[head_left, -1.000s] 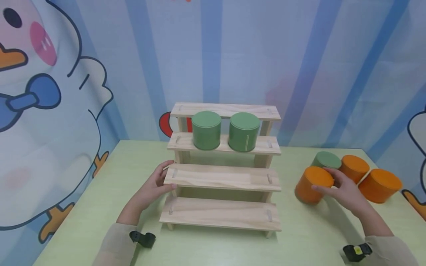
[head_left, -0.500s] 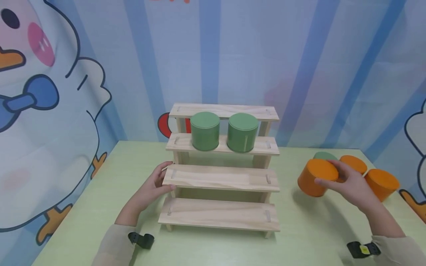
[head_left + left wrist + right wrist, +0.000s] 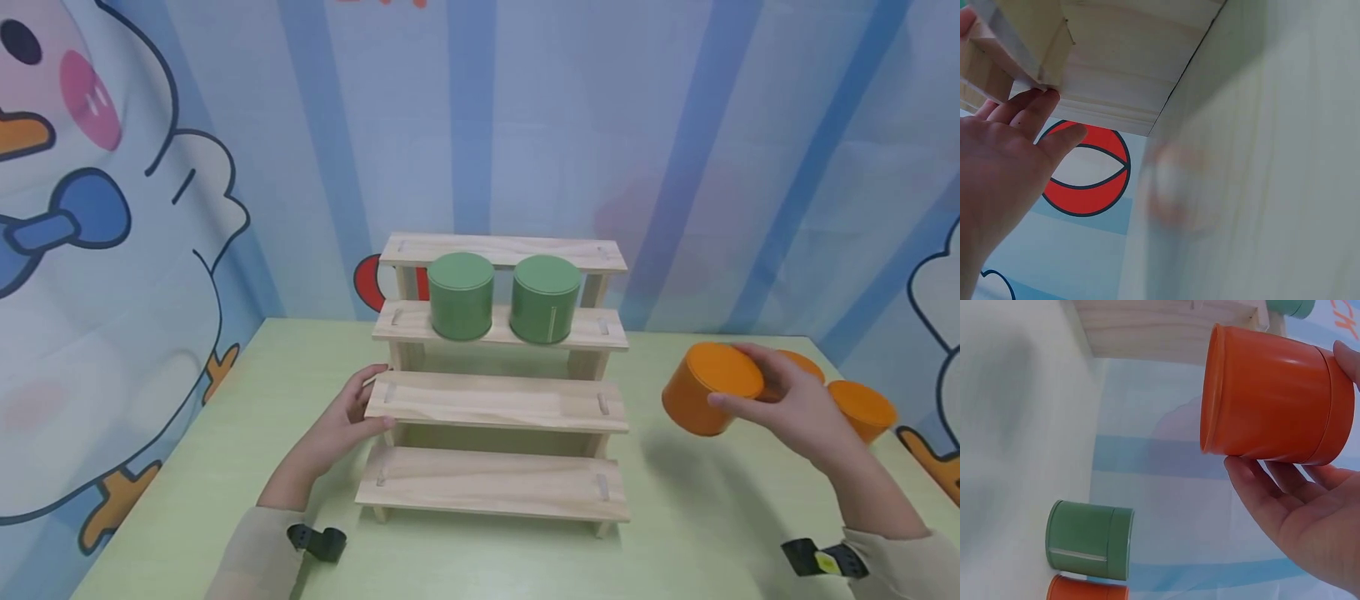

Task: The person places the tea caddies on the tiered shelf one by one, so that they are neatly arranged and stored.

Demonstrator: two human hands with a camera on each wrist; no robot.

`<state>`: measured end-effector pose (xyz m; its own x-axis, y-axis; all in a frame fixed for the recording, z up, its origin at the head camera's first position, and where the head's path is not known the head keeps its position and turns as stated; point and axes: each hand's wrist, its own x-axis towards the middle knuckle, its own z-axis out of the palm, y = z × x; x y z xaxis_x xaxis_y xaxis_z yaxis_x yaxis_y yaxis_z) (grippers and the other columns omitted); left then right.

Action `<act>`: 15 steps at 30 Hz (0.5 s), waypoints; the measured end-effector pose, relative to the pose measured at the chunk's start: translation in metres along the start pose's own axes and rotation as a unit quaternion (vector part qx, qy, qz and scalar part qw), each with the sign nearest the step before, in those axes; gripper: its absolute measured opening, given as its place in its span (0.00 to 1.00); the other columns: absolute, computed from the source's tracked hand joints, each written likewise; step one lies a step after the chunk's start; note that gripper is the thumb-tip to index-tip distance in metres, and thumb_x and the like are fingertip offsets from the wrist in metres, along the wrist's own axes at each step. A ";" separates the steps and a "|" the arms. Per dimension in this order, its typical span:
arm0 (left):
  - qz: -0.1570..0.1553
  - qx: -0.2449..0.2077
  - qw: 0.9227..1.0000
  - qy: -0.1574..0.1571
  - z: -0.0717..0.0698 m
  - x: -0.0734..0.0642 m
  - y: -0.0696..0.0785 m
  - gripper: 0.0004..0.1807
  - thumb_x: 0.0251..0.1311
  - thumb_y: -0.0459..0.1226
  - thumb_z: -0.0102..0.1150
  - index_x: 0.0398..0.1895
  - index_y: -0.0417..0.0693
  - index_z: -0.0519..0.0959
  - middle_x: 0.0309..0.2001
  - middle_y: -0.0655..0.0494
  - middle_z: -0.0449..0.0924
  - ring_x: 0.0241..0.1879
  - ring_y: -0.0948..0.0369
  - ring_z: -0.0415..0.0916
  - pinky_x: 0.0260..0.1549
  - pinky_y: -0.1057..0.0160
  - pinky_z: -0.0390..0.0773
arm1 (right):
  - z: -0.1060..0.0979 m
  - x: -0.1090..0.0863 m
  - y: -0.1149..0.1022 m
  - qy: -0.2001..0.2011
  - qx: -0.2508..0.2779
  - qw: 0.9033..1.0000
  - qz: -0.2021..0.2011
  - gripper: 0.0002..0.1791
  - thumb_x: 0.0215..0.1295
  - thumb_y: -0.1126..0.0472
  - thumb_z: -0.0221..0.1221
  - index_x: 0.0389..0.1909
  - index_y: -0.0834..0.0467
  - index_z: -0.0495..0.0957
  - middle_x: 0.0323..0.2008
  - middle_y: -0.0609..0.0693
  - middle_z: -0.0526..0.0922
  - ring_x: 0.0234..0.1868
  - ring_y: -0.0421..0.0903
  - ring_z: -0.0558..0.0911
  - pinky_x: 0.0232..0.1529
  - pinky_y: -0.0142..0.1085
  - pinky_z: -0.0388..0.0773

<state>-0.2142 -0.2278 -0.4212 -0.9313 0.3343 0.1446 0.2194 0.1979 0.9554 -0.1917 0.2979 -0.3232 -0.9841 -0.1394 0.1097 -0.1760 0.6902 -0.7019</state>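
Observation:
My right hand [image 3: 806,412] holds an orange cylindrical tin [image 3: 701,396] above the table, thumb on one side and fingers on the other. In the right wrist view this tin [image 3: 1272,394] hangs clear of the table, its lid end toward the palm. At the left end of a four-tier wooden step shelf [image 3: 491,482], my left hand [image 3: 333,433] grips the second tier from the bottom, thumb at the front and fingers behind. On the third tier stand two green tins, a left one [image 3: 460,300] and a right one [image 3: 546,302].
Two more orange tins, a near one [image 3: 862,408] and one partly behind the right hand [image 3: 806,364], stand at the table's right. A green tin [image 3: 1088,540] beside them shows in the right wrist view. A striped cartoon curtain [image 3: 540,125] hangs behind the table [image 3: 315,342].
My right hand has lifted the orange tin off the table, and it now covers the green tin behind it in the head view. The left hand has stayed on the shelf.

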 end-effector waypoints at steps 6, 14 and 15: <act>0.002 0.000 1.000 -0.001 0.000 0.000 0.000 0.41 0.62 0.33 0.59 0.73 0.44 0.47 0.69 0.36 0.60 0.64 0.44 0.64 0.61 0.45 0.65 | 0.003 -0.001 -0.011 0.008 0.018 1.000 -0.015 0.43 0.63 0.52 0.63 0.73 0.62 0.53 0.64 0.65 0.66 0.46 0.27 0.74 0.39 0.22 0.76; 0.002 0.001 1.000 -0.001 0.000 0.000 0.001 0.41 0.62 0.33 0.59 0.73 0.43 0.47 0.69 0.36 0.60 0.63 0.44 0.64 0.62 0.45 0.64 | 0.010 -0.002 -0.027 0.021 0.046 0.998 -0.049 0.40 0.63 0.58 0.63 0.72 0.63 0.55 0.61 0.61 0.68 0.42 0.24 0.75 0.38 0.26 0.78; 0.002 0.001 1.000 -0.001 0.000 0.000 0.001 0.41 0.62 0.33 0.59 0.73 0.44 0.47 0.69 0.36 0.60 0.63 0.44 0.64 0.62 0.44 0.64 | 0.011 -0.002 -0.030 0.022 0.048 0.997 -0.052 0.40 0.63 0.59 0.63 0.72 0.63 0.56 0.60 0.59 0.68 0.42 0.23 0.76 0.38 0.26 0.78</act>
<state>-0.2137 -0.2276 -0.4201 -0.9300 0.3364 0.1478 0.2233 0.1980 0.9544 -0.1843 0.2700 -0.3103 -0.9613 -0.1741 0.2134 -0.2754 0.6024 -0.7492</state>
